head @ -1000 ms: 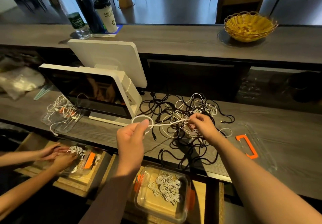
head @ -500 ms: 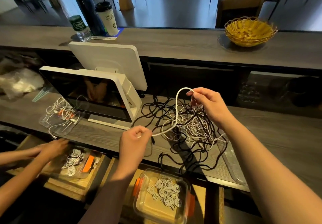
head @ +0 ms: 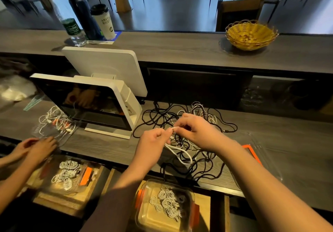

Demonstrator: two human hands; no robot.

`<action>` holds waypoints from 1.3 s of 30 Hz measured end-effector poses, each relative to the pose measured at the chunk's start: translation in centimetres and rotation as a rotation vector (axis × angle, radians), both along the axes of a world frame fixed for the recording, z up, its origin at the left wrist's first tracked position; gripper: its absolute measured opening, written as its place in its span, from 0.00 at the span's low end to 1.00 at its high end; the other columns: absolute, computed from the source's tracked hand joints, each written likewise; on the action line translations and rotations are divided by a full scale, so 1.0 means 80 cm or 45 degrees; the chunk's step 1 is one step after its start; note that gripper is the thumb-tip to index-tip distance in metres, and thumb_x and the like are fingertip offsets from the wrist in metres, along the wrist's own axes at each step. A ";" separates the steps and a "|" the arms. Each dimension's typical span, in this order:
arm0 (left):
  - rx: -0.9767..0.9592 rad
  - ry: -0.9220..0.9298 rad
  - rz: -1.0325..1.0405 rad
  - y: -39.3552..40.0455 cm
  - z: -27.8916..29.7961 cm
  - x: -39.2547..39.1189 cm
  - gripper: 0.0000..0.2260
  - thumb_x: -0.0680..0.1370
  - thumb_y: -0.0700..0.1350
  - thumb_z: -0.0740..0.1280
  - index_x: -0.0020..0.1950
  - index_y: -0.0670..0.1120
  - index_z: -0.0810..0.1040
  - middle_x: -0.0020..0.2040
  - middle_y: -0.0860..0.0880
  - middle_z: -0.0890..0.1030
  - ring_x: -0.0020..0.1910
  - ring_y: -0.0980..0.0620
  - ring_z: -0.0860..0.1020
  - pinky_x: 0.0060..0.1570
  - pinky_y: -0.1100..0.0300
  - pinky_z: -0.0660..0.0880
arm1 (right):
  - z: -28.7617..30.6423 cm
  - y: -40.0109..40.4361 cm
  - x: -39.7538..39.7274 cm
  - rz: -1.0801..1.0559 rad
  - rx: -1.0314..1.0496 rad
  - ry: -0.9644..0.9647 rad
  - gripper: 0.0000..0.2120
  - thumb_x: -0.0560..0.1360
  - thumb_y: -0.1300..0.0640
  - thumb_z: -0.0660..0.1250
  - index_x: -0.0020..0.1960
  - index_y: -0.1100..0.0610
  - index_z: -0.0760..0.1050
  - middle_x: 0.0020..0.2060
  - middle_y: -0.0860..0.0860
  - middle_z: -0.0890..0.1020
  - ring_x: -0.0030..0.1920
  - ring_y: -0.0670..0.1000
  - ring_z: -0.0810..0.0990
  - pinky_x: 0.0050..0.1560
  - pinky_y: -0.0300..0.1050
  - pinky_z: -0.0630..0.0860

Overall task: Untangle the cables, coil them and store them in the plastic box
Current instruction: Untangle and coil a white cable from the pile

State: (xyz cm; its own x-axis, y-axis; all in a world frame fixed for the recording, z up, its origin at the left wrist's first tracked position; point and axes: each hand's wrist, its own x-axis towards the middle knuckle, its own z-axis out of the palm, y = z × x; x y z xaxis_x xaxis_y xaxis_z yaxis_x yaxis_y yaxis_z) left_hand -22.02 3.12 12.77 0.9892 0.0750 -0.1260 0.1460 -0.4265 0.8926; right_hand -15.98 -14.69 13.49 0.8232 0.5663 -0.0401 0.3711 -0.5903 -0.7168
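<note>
A tangle of black and white cables (head: 158, 118) lies on the grey counter in front of me. My left hand (head: 153, 141) and my right hand (head: 194, 132) meet above it, both pinching one white cable (head: 180, 152) near its end. That cable hangs down in a loop below my hands. A clear plastic box (head: 144, 219) with orange clips sits below the counter edge and holds several coiled white cables (head: 168, 204).
A white point-of-sale terminal (head: 100, 103) stands left of the tangle. A clear lid with an orange clip (head: 252, 154) lies at the right. Another person's hands (head: 36, 148) work at the left by a second box (head: 66, 174). A yellow basket (head: 250, 35), cup and bottles stand on the upper counter.
My right hand came down from its raised position and met my left hand. The white cable, stretched between them before, now hangs in a loop below both hands.
</note>
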 end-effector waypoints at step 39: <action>0.103 -0.070 0.400 0.039 -0.021 -0.010 0.21 0.78 0.51 0.65 0.32 0.37 0.70 0.27 0.48 0.68 0.29 0.52 0.66 0.33 0.55 0.67 | -0.003 -0.037 0.071 -0.533 0.540 -0.182 0.11 0.81 0.61 0.64 0.58 0.49 0.80 0.48 0.45 0.81 0.46 0.39 0.79 0.44 0.35 0.75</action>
State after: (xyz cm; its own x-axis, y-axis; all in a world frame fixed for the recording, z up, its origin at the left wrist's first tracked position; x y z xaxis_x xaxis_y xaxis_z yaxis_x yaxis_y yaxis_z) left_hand -22.84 6.26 11.09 0.9212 0.3852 -0.0545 0.2344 -0.4378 0.8679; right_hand -10.34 -17.64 13.22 0.9600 0.1360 0.2448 0.2788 -0.3811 -0.8815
